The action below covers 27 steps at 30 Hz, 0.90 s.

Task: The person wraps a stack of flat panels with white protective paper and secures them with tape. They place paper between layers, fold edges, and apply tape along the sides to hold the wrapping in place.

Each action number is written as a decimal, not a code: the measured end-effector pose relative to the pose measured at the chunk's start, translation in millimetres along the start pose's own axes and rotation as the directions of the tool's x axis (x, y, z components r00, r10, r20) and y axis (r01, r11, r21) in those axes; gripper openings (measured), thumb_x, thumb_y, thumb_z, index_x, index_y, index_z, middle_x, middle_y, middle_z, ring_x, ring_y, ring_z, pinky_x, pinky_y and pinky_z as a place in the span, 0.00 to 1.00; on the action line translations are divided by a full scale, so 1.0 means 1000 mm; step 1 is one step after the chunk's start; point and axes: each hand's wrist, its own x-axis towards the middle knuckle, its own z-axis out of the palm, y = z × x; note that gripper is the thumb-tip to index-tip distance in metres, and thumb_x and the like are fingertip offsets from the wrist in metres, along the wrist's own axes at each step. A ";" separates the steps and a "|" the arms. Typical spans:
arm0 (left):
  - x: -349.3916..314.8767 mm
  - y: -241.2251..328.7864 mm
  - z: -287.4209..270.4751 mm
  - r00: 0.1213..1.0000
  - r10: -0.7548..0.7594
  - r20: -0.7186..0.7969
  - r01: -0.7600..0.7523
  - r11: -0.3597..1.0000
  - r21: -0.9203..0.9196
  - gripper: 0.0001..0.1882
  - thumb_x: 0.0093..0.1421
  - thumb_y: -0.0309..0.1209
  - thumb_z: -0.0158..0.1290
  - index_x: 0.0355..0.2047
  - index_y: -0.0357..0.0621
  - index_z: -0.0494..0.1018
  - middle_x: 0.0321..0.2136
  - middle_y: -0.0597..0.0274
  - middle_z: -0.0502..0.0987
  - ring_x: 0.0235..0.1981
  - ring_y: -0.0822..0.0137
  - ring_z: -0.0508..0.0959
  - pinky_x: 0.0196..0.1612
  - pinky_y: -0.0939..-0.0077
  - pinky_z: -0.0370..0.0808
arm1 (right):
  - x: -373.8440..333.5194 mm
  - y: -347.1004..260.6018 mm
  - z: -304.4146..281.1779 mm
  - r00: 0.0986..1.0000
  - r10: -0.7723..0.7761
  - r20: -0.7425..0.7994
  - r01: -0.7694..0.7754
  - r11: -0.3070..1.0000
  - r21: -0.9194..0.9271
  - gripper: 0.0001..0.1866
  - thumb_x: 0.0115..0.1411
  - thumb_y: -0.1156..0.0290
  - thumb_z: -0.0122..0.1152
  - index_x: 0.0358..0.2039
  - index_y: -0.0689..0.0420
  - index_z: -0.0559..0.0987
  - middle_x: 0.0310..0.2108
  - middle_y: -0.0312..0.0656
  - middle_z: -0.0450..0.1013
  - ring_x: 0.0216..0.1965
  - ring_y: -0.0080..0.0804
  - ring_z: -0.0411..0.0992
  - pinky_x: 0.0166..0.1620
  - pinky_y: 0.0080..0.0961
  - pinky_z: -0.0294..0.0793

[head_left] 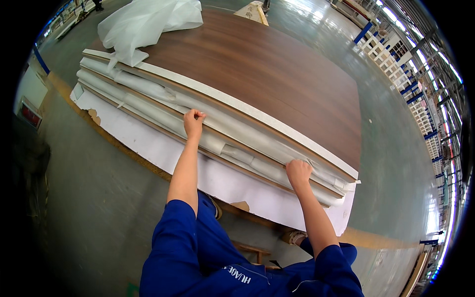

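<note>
A stack of brown wood-grain panels [267,64] lies before me, with white edges facing my side. White foam wrapping [237,123] bulges from the gaps between the layers along the near side. My left hand [193,124] is at the middle of that side, thumb and finger pinched by the wrapping; what is between them, if anything, is too small to tell. Farther right, my right hand [299,173] is closed on the wrapping just below the top panel's edge, its fingertips mostly hidden.
A crumpled translucent plastic sheet [148,27] rests on the stack's far left corner. Under the stack a white board [143,148] with torn brown edges sticks out toward me. A pallet-truck-like yellowish part [253,12] stands behind. White racks with blue posts [391,64] line the right.
</note>
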 end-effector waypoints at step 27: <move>-0.148 0.095 0.088 -0.108 0.630 0.769 -0.985 0.038 -0.170 0.34 0.60 0.34 0.46 0.65 0.42 0.50 0.66 0.60 0.51 0.67 0.64 0.51 0.68 0.66 0.49 | 0.000 -0.001 0.004 0.995 0.056 0.080 -0.063 0.994 0.086 0.18 0.58 0.56 0.52 0.22 0.56 0.81 0.24 0.45 0.78 0.28 0.42 0.78 0.32 0.37 0.74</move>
